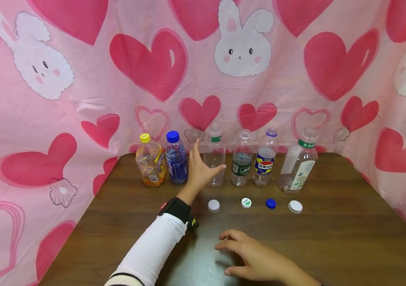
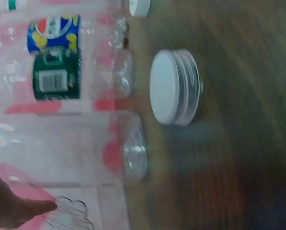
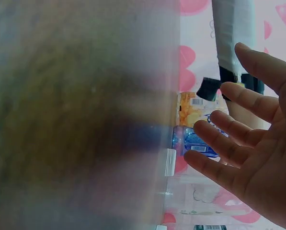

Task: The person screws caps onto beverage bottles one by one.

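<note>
My left hand [image 1: 203, 169] reaches out beside a clear uncapped bottle [image 1: 215, 159] with a green neck band, thumb and fingers spread apart. In the left wrist view that clear bottle [image 2: 71, 148] shows close by, and a white cap [image 2: 174, 87] sits on the table past its base. My right hand [image 1: 256, 256] hovers over the near part of the table, fingers apart and holding nothing. The right wrist view shows the same right hand [image 3: 257, 139] with spread fingers.
Left of the reaching hand stand a yellow-capped bottle [image 1: 150, 161] and a blue-capped bottle [image 1: 176, 159]. Rightward are uncapped bottles: green-labelled [image 1: 241, 163], Pepsi-labelled [image 1: 264, 161] and a large square one [image 1: 298, 165]. Before them lie a green-and-white cap [image 1: 246, 203], blue cap [image 1: 270, 203] and white cap [image 1: 295, 206].
</note>
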`<state>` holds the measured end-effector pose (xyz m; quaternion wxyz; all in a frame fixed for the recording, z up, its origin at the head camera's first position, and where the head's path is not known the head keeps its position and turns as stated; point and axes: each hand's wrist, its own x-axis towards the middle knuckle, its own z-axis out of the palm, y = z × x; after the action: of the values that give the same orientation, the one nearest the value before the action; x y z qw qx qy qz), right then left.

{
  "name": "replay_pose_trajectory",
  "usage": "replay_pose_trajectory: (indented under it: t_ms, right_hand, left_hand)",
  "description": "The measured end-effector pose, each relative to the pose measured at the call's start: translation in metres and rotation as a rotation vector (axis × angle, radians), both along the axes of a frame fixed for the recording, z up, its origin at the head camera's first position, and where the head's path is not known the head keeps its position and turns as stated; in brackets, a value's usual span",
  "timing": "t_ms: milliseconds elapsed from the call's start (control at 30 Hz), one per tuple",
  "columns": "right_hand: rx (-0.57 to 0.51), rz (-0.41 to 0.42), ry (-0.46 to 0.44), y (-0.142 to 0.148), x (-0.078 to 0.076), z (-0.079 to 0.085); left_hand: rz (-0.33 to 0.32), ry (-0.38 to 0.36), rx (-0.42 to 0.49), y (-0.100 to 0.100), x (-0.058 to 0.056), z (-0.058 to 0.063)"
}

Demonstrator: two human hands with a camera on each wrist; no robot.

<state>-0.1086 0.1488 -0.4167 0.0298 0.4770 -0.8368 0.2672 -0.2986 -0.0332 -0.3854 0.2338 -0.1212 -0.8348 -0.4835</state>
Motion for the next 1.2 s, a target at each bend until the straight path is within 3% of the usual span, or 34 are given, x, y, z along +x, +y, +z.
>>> replay_pose_trajectory:
  t_ms: [133, 267, 567, 767, 967, 1100, 1200]
  right_hand:
    - [0.014, -0.003, -0.022, -0.001, -0.001, 0.000]
    - [0.022, 0.003, -0.034, -0.002, -0.001, -0.001]
    - [0.035, 0.015, -0.017, -0.003, -0.003, -0.002]
    - [0.047, 0.015, -0.022, -0.002, -0.005, 0.002]
    - [0.084, -0.050, 0.029, 0.002, -0.027, 0.008]
    - [0.114, -0.115, 0.029, 0.003, -0.056, 0.012]
    - [0.125, -0.156, 0.026, 0.002, -0.078, 0.014]
  left_hand:
    - [-0.042, -0.067, 0.053, -0.004, -0.014, -0.002]
    - [-0.077, -0.088, 0.105, -0.007, -0.021, -0.003]
    - [-0.065, -0.046, 0.111, -0.010, -0.026, -0.001]
    - [-0.026, -0.024, 0.050, -0.014, -0.021, 0.005]
    - [-0.048, 0.067, 0.045, -0.026, -0.004, 0.029]
    - [-0.115, 0.144, 0.077, -0.041, 0.023, 0.048]
    - [-0.177, 0.149, 0.090, -0.054, 0.051, 0.057]
